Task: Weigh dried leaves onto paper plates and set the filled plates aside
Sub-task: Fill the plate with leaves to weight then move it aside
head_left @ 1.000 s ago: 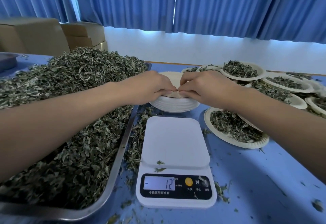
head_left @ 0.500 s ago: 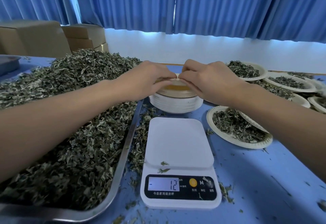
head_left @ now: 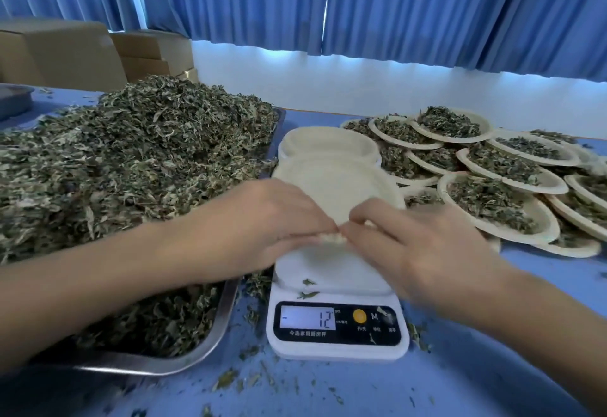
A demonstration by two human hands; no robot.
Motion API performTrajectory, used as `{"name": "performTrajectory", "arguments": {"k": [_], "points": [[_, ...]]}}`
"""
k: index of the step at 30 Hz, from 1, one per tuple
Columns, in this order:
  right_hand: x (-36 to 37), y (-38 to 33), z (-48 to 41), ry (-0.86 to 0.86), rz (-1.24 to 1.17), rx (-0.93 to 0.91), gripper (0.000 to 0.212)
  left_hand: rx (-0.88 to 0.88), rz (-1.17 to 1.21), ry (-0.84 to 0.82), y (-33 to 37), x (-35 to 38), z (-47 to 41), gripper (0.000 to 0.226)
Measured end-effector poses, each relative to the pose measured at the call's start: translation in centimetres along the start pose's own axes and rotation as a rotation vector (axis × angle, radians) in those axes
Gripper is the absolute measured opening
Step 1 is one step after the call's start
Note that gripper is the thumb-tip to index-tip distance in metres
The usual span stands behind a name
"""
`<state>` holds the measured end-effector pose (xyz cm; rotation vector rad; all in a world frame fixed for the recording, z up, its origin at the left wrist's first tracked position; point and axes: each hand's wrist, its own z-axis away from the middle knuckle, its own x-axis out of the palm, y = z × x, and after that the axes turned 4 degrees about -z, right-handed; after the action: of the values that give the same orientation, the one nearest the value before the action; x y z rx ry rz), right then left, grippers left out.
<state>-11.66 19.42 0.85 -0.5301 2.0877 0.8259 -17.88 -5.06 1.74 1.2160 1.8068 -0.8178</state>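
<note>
Both hands pinch the near rim of an empty paper plate (head_left: pixel 331 186) held over the white kitchen scale (head_left: pixel 336 321). My left hand (head_left: pixel 262 219) grips the rim from the left, my right hand (head_left: pixel 404 236) from the right, fingertips almost meeting. The scale's display reads -12. Behind the held plate sits the stack of empty paper plates (head_left: pixel 328 144). A big heap of dried leaves (head_left: pixel 131 167) fills the metal tray (head_left: pixel 210 334) on the left.
Several filled plates (head_left: pixel 492 199) overlap at the right on the blue table (head_left: pixel 460 367). Loose leaf bits lie around the scale. Cardboard boxes (head_left: pixel 65 52) stand at the back left, with blue curtains behind.
Both hands lifted one plate off the stack and drew it toward me, over the scale. The camera tilted, showing more filled plates at the right.
</note>
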Motion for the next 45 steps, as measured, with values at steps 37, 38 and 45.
{"name": "performTrajectory", "arguments": {"k": [37, 38, 45], "points": [[2.6, -0.6, 6.1, 0.200, -0.335, 0.653, 0.050, -0.922, -0.241, 0.188, -6.6, 1.3, 3.4, 0.006], [2.6, -0.6, 6.1, 0.198, -0.333, 0.654, 0.050, -0.952, -0.154, 0.233, -6.8, 1.2, 3.4, 0.005], [2.7, -0.6, 6.0, 0.186, -0.343, 0.650, 0.051, -1.023, 0.070, 0.426, -7.5, 0.7, 3.4, 0.036]]}}
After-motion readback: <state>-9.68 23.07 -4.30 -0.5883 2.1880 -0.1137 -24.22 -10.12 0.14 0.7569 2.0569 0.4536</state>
